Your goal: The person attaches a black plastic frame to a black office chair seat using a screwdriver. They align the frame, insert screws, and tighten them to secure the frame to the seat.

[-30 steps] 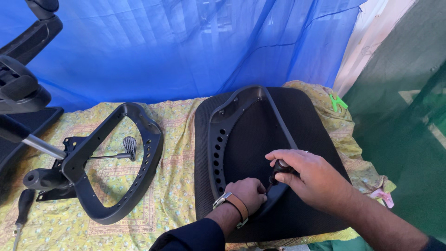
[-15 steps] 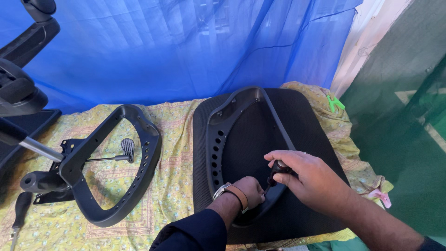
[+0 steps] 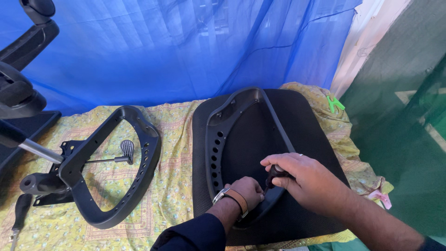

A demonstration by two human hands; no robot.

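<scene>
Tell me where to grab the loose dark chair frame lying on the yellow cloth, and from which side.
Grip the loose frame on its near curved bar, coming from the front edge of the cloth. That bar lies flat and bare, with an open centre for fingers to wrap through. Its far left end looks crowded by the chair mechanism, so I would avoid that side.

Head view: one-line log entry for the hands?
right hand: grips screwdriver | left hand: steadies tip at black frame | frame on: seat cushion | spare frame: left, on cloth
</scene>
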